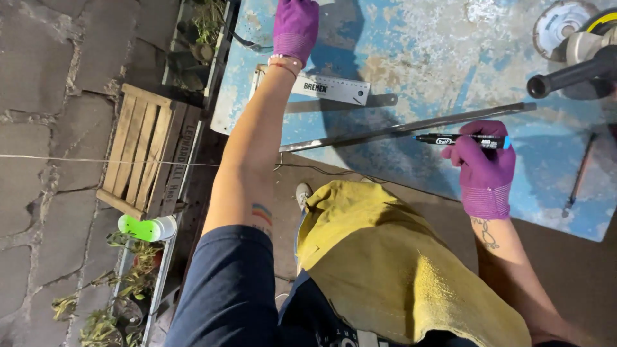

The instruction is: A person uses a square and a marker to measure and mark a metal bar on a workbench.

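From the camera on my head, I look down at my two hands in purple gloves over a worn blue table (pixel 411 58) with flaking paint.

My right hand (pixel 483 164) is closed around a black marker (pixel 459 139). My fingers (pixel 472 151) wrap its barrel near the blue rear end, and the tip points away from my palm toward my other arm. Just beyond my fingertips, on the far side of the marker, a long thin metal bar (pixel 411 126) lies slantwise across the table; the marker sits close beside it, though I cannot tell whether the tip touches the metal.

My left hand (pixel 295 26) reaches far forward, near the top edge of the view. The glove is cut off by the frame, so I cannot tell whether those fingers are open or curled, or whether they press on anything. Just below my left wrist lies a steel square ruler (pixel 331 87), its blade running toward my right hand.

Beyond my right fingers, at the table's far corner, an angle grinder (pixel 575 38) rests with its disc and black side handle showing.

A yellow cloth (pixel 392 270) lies over my lap. Off the table, beyond my left elbow, a wooden crate (pixel 148 151) stands on stone paving (pixel 45 96), with a green-capped bottle (pixel 146 227) near it.
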